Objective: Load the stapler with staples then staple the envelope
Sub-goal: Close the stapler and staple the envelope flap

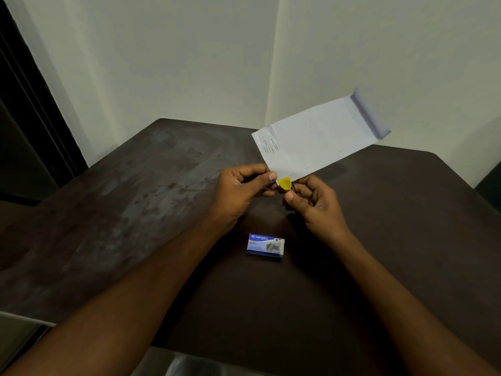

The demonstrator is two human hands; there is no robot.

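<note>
Staple box (pixel 265 245) w/ "kangaro" label

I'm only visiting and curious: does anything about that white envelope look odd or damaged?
Yes. The envelope, pinched by the left hand, already has a crowd of short dark marks, probably staples, near its left end, scattered at uneven angles. Its flap at the far end stands open.

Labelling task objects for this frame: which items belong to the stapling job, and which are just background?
Job:
envelope, pinched by left hand
yellow stapler in right hand
staple box

Just there:
table
wall
dark door frame
</note>
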